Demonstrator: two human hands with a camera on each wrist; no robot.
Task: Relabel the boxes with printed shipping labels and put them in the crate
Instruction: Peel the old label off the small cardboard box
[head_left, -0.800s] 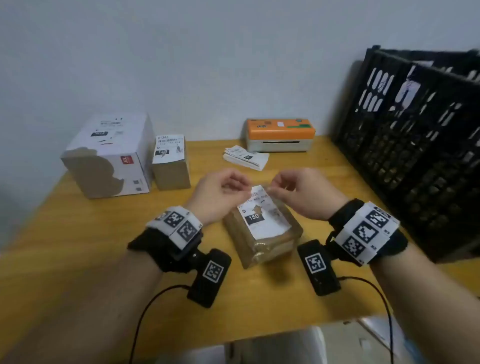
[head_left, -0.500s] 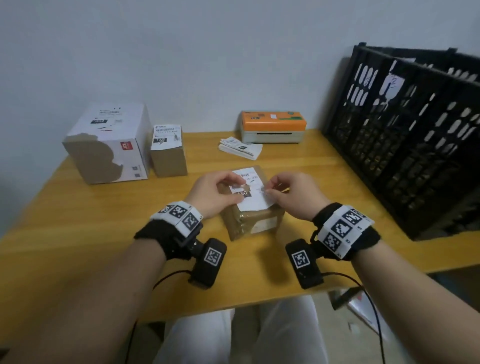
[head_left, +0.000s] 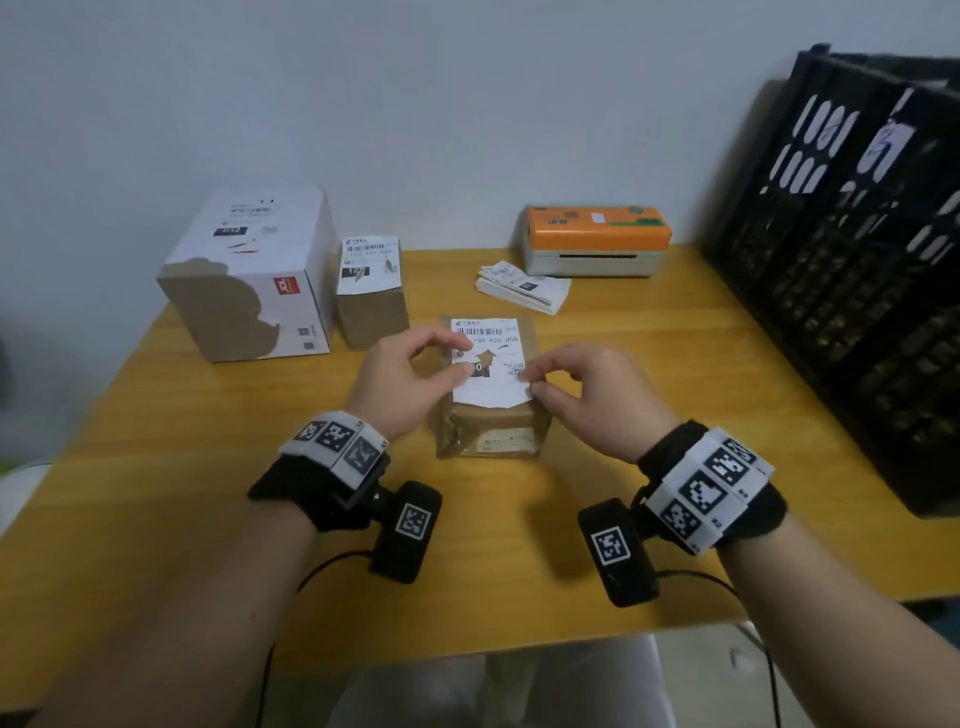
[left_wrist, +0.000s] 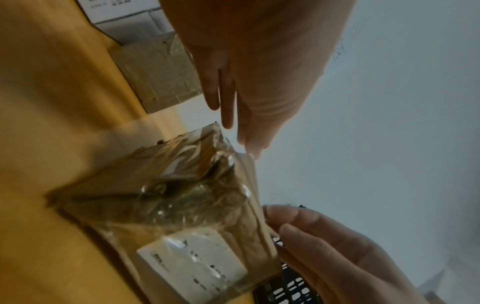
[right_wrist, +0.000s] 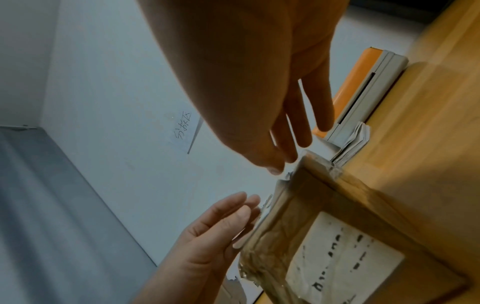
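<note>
A small brown taped box (head_left: 491, 431) stands mid-table, an old label (head_left: 506, 441) on its near side. A white printed shipping label (head_left: 488, 364) lies on its top, its near end overhanging the front edge. My left hand (head_left: 460, 361) pinches the label's left edge between thumb and forefinger. My right hand (head_left: 532, 382) pinches its right edge near the front corner. In the left wrist view my left hand (left_wrist: 241, 131) reaches the box (left_wrist: 182, 205) at its top edge. The right wrist view shows my right hand (right_wrist: 280, 158) at the box (right_wrist: 337, 205) rim.
A large white and brown box (head_left: 244, 275) and a small labelled brown box (head_left: 371, 291) stand at the back left. A stack of printed labels (head_left: 522, 286) lies before the orange label printer (head_left: 595, 239). The black crate (head_left: 857, 260) fills the right side of the wooden table (head_left: 156, 493).
The label, held up at an angle between both hands, has come down flat on the box top. The box now sits square to me. Both hands stay at the label's edges.
</note>
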